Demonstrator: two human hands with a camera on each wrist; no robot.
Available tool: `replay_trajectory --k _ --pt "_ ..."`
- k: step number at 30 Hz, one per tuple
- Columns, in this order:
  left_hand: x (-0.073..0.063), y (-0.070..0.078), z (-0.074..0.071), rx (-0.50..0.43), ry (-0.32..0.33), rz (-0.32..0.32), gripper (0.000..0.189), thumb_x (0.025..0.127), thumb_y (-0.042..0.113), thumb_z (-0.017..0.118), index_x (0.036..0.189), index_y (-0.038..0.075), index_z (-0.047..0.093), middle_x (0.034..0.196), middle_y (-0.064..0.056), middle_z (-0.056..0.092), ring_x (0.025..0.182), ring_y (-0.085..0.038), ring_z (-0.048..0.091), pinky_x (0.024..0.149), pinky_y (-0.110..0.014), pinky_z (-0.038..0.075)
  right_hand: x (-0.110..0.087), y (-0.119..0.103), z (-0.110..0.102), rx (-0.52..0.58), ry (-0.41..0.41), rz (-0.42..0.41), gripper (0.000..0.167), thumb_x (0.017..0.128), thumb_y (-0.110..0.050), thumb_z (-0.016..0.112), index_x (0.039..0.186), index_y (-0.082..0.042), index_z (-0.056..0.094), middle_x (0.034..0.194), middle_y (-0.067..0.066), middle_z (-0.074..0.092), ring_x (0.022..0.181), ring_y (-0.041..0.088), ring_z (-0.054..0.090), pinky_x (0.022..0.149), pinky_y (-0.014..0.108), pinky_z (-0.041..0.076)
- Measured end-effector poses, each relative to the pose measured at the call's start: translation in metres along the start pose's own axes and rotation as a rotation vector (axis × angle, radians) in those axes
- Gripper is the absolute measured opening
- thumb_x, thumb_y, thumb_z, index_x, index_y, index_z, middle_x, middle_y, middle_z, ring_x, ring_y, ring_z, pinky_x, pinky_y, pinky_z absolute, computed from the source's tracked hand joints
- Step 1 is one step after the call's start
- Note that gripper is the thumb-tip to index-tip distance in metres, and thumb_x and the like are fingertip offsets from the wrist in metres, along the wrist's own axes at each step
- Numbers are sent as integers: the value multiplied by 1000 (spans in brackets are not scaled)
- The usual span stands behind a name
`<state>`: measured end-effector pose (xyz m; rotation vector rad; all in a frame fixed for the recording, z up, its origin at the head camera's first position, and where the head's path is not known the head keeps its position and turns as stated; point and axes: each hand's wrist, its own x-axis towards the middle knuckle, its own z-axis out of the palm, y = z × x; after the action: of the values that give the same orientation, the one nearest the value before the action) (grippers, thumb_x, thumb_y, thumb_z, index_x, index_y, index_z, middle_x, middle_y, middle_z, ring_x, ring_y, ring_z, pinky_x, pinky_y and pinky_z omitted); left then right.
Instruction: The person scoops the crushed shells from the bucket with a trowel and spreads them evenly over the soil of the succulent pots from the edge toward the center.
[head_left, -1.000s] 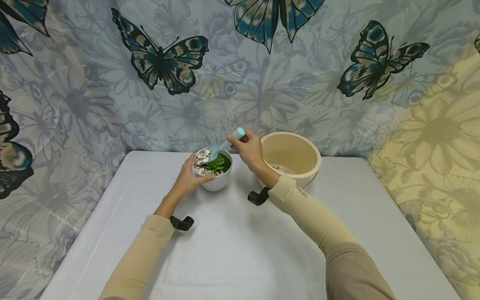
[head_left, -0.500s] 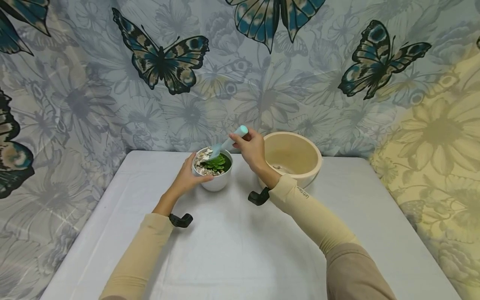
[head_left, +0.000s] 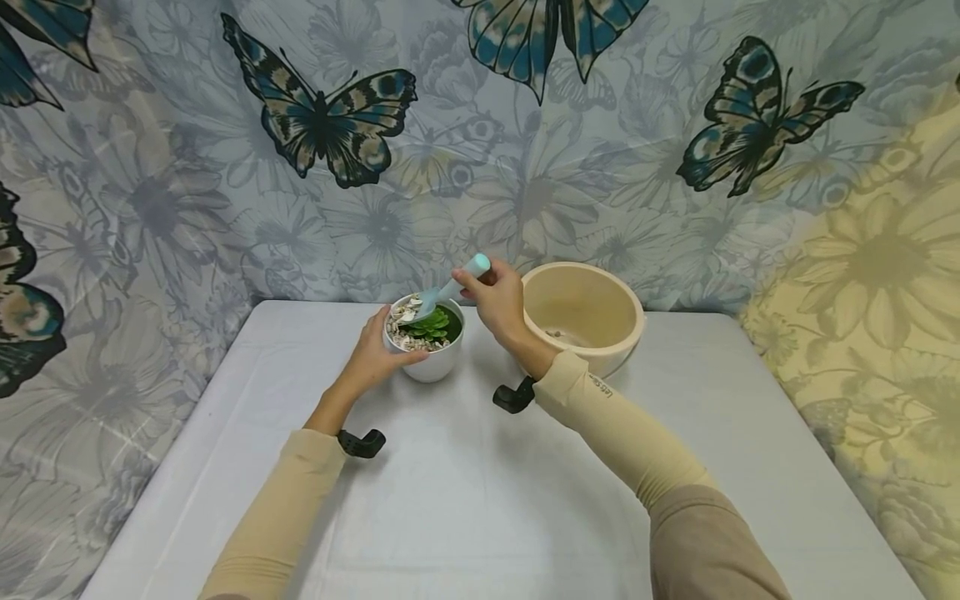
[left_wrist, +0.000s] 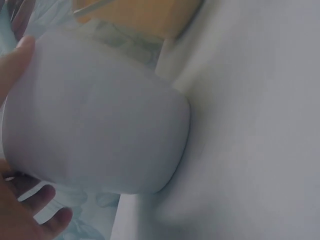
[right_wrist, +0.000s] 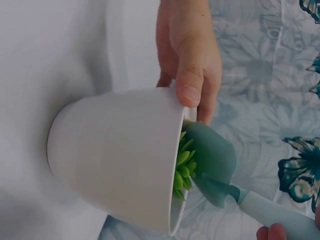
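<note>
At far side of white table (head_left: 465, 500), left of cream tub (head_left: 617, 354): gripping white pot (head_left: 431, 368) by its rim with left hand (head_left: 378, 354), thumb on the near side. Holding light-blue trowel (head_left: 451, 289) by the handle in right hand (head_left: 501, 304), with blade (right_wrist: 215, 160) slanted in over pale chips (head_left: 405, 338) and green succulent (head_left: 429, 326); cannot tell if touching the latter. Could bruise or break the succulent if levered sideways. Could scatter chips over the left rim if flicked or lifted too full. Might even tip the pot by pushing hard against too slack a left grip.
</note>
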<state>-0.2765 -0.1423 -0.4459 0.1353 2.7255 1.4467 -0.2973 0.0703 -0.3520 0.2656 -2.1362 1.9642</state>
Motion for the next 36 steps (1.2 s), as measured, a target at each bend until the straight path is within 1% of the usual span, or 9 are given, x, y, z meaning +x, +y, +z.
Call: replay_trajectory --k 7,14,16,19,22,25,28,32,36 --pt "5 -3 -4 -49 -54 -28 121 74 52 81 159 16 3 163 -18 9 150 -39 12 117 -63 18 0 -2 -2 -16 -5 5 19 88 -15 73 92 1 63 101 24 71 96 32 71 77 26 60" --pt "4 -2 0 -63 -28 -25 121 72 53 81 159 18 5 163 -16 12 151 -38 13 118 -62 19 2 -7 -9 -21 14 -21 19 88 -13 73 95 3 64 92 20 70 87 34 71 74 27 60" --pt "4 -2 0 -61 -21 -25 120 72 53 81 159 18 5 163 -16 12 150 -38 13 118 -63 19 3 -7 -10 -14 14 -21 19 88 -13 73 95 3 65 93 20 70 86 33 71 74 27 60" --pt "3 -3 0 -55 -12 -25 120 73 53 81 159 18 5 163 -16 13 150 -38 13 117 -63 19 3 -7 -12 5 10 -20 20 88 -12 73 96 4 66 99 22 71 86 29 71 74 27 60" --pt "2 -3 1 -43 1 -20 119 73 53 81 158 16 6 162 -17 13 150 -38 14 117 -62 20 3 -6 -11 26 16 -32 19 88 -11 72 97 5 66 102 24 71 86 22 72 75 27 60" --pt "1 -2 2 -32 13 -12 118 74 52 81 158 14 7 161 -19 15 150 -38 16 118 -61 21 2 -4 -9 35 24 -44 20 88 -10 73 98 6 66 99 24 71 83 12 70 74 27 60" --pt "0 -1 2 -14 16 -3 117 74 52 80 158 12 9 161 -20 16 149 -39 18 117 -61 23 1 -1 -7 33 27 -51 22 88 -10 73 99 7 66 96 22 70 82 9 68 74 27 60" --pt "1 -1 -2 -9 -3 14 118 75 52 80 158 11 8 160 -21 16 148 -41 19 116 -63 23 0 0 -5 31 34 -53 24 88 -10 72 102 8 65 96 22 69 87 15 69 76 29 60" --pt "3 -3 -4 -47 -29 11 119 75 51 80 158 14 4 161 -19 15 149 -39 17 117 -63 21 -2 0 -2 31 41 -59 23 88 -10 72 101 7 65 99 25 69 89 18 69 78 31 60"
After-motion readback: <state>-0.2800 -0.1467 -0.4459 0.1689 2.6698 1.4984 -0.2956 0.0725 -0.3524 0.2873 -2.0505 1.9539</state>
